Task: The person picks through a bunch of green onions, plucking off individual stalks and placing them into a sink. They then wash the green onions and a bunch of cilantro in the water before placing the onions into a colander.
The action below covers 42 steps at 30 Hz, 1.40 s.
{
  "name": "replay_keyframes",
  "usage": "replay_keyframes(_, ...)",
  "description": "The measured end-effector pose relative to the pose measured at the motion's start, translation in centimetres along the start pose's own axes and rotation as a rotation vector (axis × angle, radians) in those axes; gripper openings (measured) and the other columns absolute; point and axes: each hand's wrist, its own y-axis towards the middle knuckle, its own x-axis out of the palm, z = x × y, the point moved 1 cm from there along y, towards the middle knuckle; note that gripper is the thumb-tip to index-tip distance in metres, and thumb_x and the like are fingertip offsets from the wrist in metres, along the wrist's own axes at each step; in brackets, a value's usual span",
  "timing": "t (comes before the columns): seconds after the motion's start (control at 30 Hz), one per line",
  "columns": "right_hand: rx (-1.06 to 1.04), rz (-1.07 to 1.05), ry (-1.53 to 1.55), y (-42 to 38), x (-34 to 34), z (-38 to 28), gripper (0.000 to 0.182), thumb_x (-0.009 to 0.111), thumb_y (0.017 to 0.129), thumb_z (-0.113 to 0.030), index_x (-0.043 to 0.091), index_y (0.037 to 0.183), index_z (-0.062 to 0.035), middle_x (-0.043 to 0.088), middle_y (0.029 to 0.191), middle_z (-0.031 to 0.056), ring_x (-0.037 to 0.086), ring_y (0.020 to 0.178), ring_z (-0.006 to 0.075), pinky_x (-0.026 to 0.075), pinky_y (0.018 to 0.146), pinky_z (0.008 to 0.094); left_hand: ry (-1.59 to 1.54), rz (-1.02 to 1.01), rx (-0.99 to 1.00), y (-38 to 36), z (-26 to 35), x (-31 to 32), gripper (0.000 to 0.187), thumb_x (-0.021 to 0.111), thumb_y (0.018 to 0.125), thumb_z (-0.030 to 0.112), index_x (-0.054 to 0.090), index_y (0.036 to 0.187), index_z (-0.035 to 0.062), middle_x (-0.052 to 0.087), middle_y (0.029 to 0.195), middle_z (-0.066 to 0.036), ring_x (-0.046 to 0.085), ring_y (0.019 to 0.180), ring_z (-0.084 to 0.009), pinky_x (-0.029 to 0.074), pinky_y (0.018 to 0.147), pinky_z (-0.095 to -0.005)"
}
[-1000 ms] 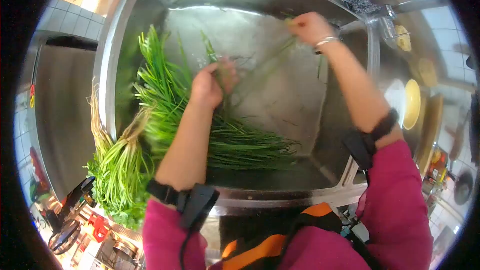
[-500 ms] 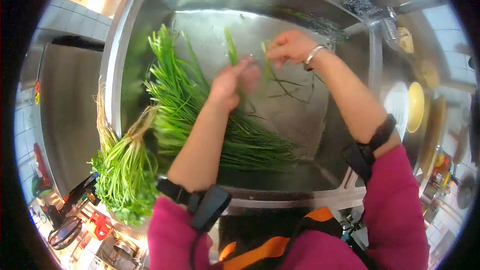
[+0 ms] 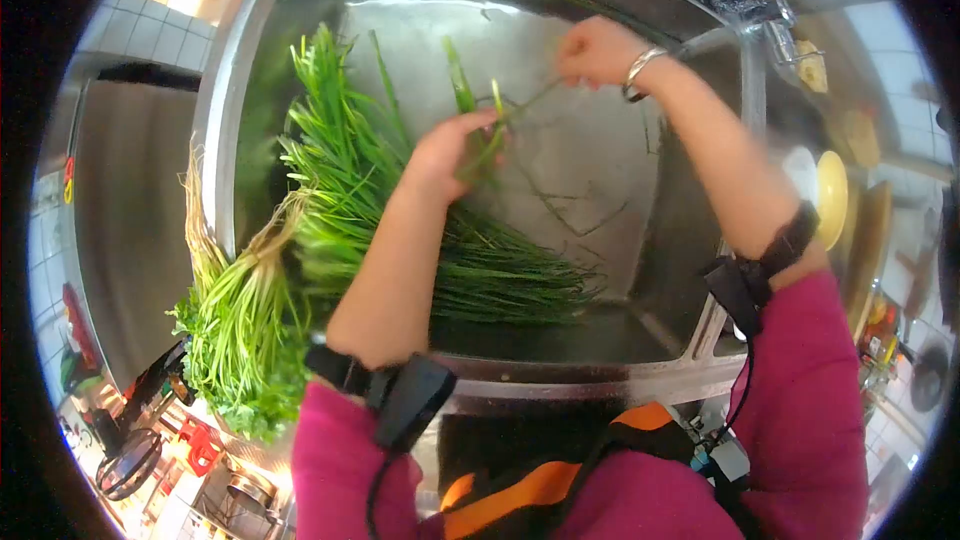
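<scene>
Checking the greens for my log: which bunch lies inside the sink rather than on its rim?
The chive pile under the left hand lies in the sink; the rooted bunch drapes over the rim.

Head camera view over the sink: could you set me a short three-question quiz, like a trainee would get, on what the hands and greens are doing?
1. True or false: the left hand grips a few green stalks over the steel sink.
2. Which wrist wears a silver bangle? A) left B) right C) neither
3. Fill in: the bunch of greens with pale roots drapes over the sink's ____ rim.

Key:
1. True. The right hand pulls a thin strand from the same stalks.
2. B.
3. Left; the big pile of chive-like greens lies inside the basin.
</scene>
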Motion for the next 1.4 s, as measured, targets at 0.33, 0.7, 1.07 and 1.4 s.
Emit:
replay_keyframes(0.33,-0.319,0.553,-0.306,-3.7,-1.6,-0.8,0.02,0.048,0.073,-0.022,0.056,0.086,-0.0089,0.054,0.083,0.0118,0.051,0.079,0.0274,0.041,0.068,0.0342,-0.043,0.24,0.019,0.4,-0.3,-1.0,0.012,0.048,0.072,0.01,0.05,0.081,0.0025,0.051,0.066,-0.006,0.05,0.06,-0.0168,0.04,0.049,-0.027)
replay_keyframes(0.7,-0.093,0.386,-0.35,-4.6,0.5,-0.4,0.026,0.046,0.071,-0.025,0.057,0.076,-0.0026,0.056,0.075,0.0171,0.053,0.067,0.0315,0.042,0.06,0.0356,-0.038,0.055,0.196,0.5,-0.6,-1.5,0.021,0.054,0.067,0.004,0.051,0.087,0.0069,0.051,0.076,-0.002,0.047,0.068,-0.0142,0.038,0.06,-0.0279)
replay_keyframes(1.07,-0.156,0.18,0.179,3.7,10.1,-0.1,0.034,0.047,0.073,-0.034,0.057,0.076,-0.0015,0.056,0.074,0.0172,0.052,0.068,0.0301,0.04,0.062,0.0358,-0.059,0.094,0.134,0.1,-0.3,-0.7,0.022,0.053,0.072,0.01,0.047,0.092,0.0015,0.052,0.083,-0.008,0.051,0.078,-0.02,0.043,0.069,-0.0335)
replay_keyframes(1.4,0.146,-0.03,0.855,3.3,6.0,-2.7,0.024,0.059,0.069,-0.025,0.056,0.085,-0.007,0.044,0.055,-0.003,0.035,0.041,0.0048,0.023,0.035,0.0198,-0.09,-0.019,0.249,0.6,-0.6,-1.1,0.021,0.044,0.08,0.014,0.047,0.095,-0.0004,0.053,0.089,-0.011,0.053,0.083,-0.023,0.043,0.074,-0.0358)
